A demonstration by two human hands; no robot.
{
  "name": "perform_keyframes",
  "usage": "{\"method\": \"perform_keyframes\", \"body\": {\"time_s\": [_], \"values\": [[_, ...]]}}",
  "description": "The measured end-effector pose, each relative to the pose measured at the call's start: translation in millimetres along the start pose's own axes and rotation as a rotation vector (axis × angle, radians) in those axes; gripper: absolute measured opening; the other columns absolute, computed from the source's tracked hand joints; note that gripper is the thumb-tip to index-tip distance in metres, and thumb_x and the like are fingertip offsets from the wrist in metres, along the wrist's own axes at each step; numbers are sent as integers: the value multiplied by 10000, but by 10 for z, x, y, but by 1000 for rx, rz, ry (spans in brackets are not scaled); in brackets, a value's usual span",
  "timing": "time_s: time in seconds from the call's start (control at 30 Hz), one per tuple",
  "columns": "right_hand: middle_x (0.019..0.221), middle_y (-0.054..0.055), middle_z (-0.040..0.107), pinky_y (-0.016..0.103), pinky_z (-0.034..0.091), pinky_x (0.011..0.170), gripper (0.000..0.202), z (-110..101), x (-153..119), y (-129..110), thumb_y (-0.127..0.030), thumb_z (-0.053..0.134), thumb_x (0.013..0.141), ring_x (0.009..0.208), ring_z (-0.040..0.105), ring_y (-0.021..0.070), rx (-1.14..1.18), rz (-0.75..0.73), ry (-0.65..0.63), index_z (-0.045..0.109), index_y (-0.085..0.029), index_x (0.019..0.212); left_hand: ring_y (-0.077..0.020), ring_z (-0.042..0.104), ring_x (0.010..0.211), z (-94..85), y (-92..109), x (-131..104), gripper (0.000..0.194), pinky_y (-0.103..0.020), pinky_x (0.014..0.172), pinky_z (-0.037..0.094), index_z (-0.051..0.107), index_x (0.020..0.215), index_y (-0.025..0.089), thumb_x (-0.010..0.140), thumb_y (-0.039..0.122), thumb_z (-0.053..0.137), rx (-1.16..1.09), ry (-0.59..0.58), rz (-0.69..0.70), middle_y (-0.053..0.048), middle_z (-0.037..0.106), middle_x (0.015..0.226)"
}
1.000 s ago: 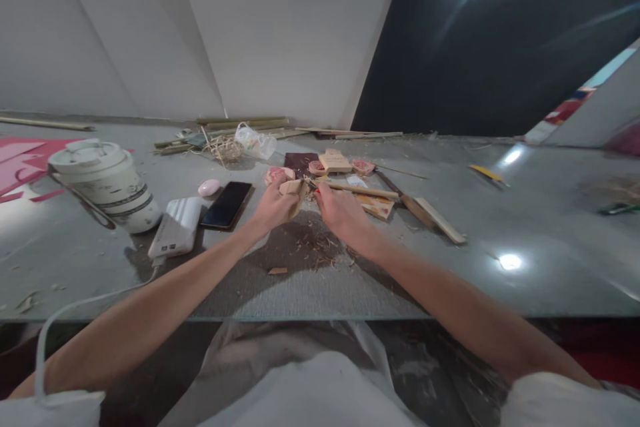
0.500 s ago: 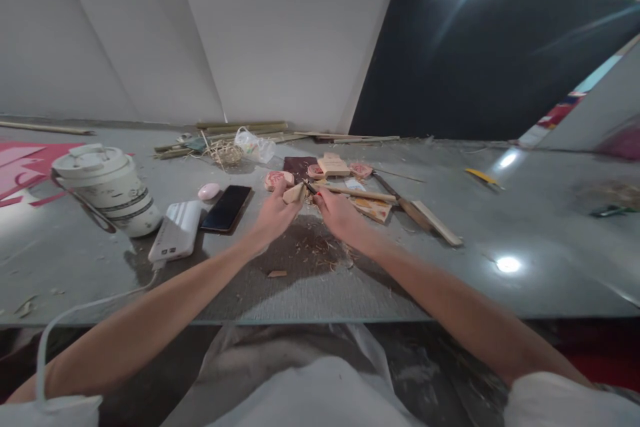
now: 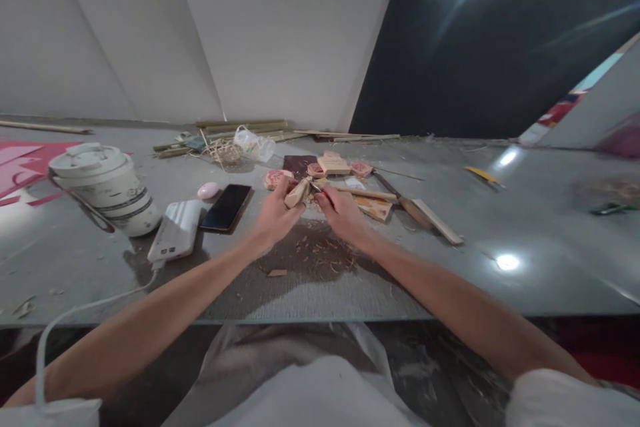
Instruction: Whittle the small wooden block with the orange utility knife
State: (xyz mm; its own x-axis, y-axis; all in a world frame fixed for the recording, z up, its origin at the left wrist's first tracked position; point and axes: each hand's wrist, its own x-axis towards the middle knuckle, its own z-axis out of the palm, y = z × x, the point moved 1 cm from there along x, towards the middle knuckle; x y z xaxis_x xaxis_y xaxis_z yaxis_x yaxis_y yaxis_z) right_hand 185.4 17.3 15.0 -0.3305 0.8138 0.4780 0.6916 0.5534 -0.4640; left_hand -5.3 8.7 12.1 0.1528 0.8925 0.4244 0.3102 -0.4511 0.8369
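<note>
My left hand [image 3: 278, 212] is closed around a small pale wood block [image 3: 297, 194], its shaped end pointing away from me. In my right hand [image 3: 341, 211] is a carving knife [image 3: 317, 188] with a dark blade and a bit of red at the handle. The blade lies against or very close to the far end of the block; exact contact is too small to make out. Wood shavings [image 3: 325, 247] are scattered on the table below both hands. Just beyond them lie carved pieces with red markings [image 3: 276, 178] and a pale wooden block [image 3: 334, 165].
Left of my hands are a phone [image 3: 227, 207], a white power bank [image 3: 177, 229] with a cable, a pink oval object [image 3: 207, 190] and a lidded cup [image 3: 106, 188]. To the right lie a long wood-handled tool [image 3: 414, 213], a wooden strip [image 3: 438, 223] and a yellow cutter [image 3: 483, 177].
The wood block has turned in my left hand, showing more of its long side. My right hand has shifted slightly to the right with the knife.
</note>
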Motion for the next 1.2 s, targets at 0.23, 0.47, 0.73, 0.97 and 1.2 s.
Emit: {"method": "perform_keyframes", "body": {"time_s": [0.23, 0.47, 0.73, 0.97, 1.2], "values": [[722, -14, 583, 283, 307, 644, 429, -26, 26, 48, -599, 457, 1034, 648, 467, 150, 53, -18, 112, 558, -214, 873, -289, 664, 1036, 43, 92, -59, 354, -434, 912, 489, 546, 1144, 242, 798, 178, 588, 206, -64, 140, -87, 712, 1155], [627, -58, 451, 283, 292, 632, 393, -54, 17, 61, -523, 484, 1027, 608, 385, 128, 93, -44, 200, 431, -239, 760, -321, 653, 1118, 27, 116, -83, 404, -450, 947, 489, 508, 1186, 230, 797, 209, 617, 315, -85, 245, -108, 692, 1164], [643, -54, 445, 287, 286, 632, 316, -50, 30, 74, -386, 477, 1009, 616, 382, 125, 139, -61, 189, 413, -236, 738, -317, 651, 1136, 13, 79, -68, 421, -446, 952, 507, 486, 1225, 225, 828, 193, 622, 356, -106, 278, -110, 682, 1162], [635, -56, 389, 289, 268, 608, 383, -54, 26, 58, -465, 463, 1027, 607, 376, 120, 201, -47, 167, 397, -235, 728, -373, 514, 1363, 75, -6, -48, 663, -532, 1097, 457, 427, 1425, 241, 822, 226, 702, 383, -149, 287, -148, 550, 1420], [637, -41, 423, 301, 282, 622, 361, -18, 63, 83, -464, 482, 1007, 613, 390, 133, 203, -12, 168, 446, -230, 734, -413, 342, 1524, 151, -93, -55, 1083, -604, 1242, 306, 222, 1617, 268, 743, 375, 853, 282, -202, 194, -166, 403, 1598]]}}
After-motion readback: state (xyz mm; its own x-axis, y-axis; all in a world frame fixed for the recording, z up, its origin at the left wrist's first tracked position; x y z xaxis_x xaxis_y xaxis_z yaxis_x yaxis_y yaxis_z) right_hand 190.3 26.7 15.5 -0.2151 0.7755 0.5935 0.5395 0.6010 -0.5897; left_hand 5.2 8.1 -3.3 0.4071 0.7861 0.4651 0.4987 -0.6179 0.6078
